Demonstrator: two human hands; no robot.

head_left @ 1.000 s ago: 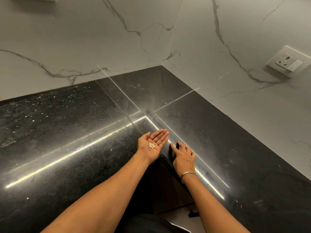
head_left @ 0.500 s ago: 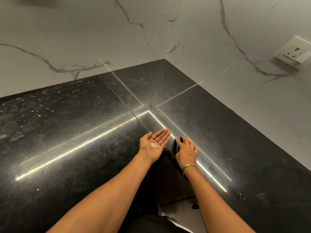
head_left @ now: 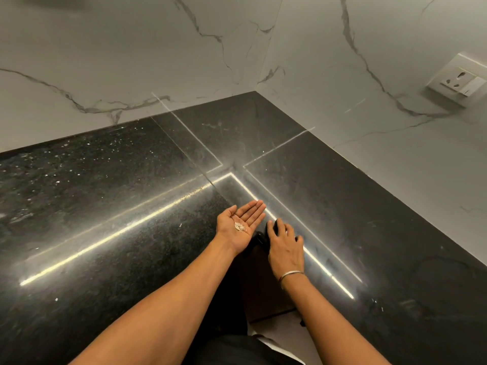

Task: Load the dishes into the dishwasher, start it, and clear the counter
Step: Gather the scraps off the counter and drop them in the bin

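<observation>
1 black counter [head_left: 105, 206] fills the view, with pale specks scattered on it. The left hand [head_left: 250, 218] stays flat and palm-up at the counter's inner corner, and a small heap of crumbs [head_left: 240, 226] lies on its palm. The right hand [head_left: 286, 246], palm down on the counter's edge just beside it, has spread its fingers wider and grips nothing.

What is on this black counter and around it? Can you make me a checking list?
Surface: black counter, shiny, with light streaks.
Job's things: crumbs lying in the left palm; dishes and dishwasher, nothing seen.
Clutter: a few pale specks on the counter.
Grippers: left hand open, palm up; right hand palm down at the counter's inner corner, bracelet on its wrist.
Cables: nothing seen.
Surroundings: marble wall; wall socket, nothing plugged in.
</observation>
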